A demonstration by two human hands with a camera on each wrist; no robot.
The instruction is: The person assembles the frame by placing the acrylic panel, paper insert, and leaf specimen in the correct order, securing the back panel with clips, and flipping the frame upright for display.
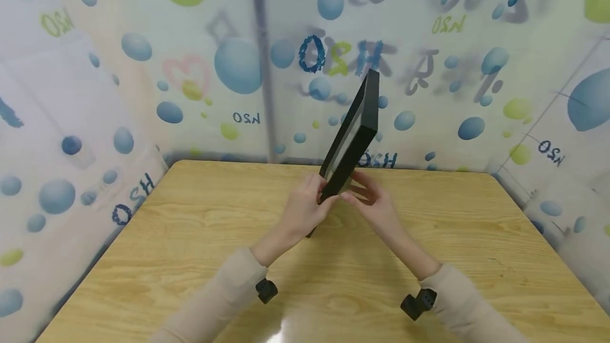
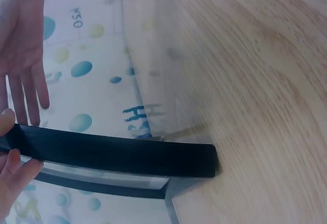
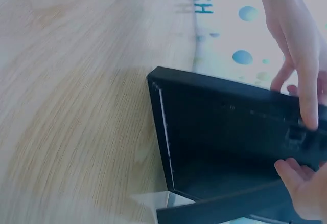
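Note:
A black picture frame (image 1: 355,139) stands tilted above the wooden table, edge-on in the head view. My left hand (image 1: 305,202) grips its side, fingers on the front and thumb along the edge. In the left wrist view, the frame's black side (image 2: 117,150) runs across the bottom. The right wrist view shows its dark back (image 3: 225,127), with a small fitting (image 3: 295,137) near the hands and a black strip (image 3: 219,206) angled away from it. Behind the frame, my right hand (image 1: 376,205) has its fingers extended near the back; contact there is partly hidden.
The wooden table (image 1: 214,210) spreads out around both hands. A pale curtain (image 1: 200,68) printed with blue and green drops surrounds it at the back and sides. Small black wrist cameras (image 1: 419,303) sit on both sleeves.

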